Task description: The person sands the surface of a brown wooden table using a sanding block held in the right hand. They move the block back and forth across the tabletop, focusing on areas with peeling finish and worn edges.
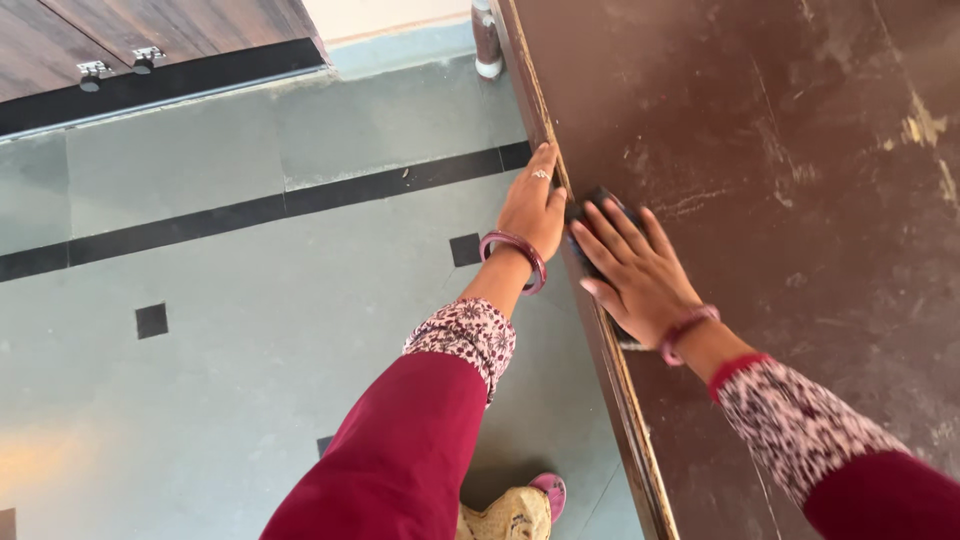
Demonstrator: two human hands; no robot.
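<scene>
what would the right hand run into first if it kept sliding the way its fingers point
The right hand, pressing a dark pad on the brown tabletop, points toward the table's edge, where the left hand grips. It would likely meet that thumb first.

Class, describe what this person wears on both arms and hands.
Both arms wear maroon sleeves ending in white cuffs with a dark floral print. Each wrist carries a reddish bangle. The left hand has a small ring on one finger; the right hand shows no ring.
</scene>
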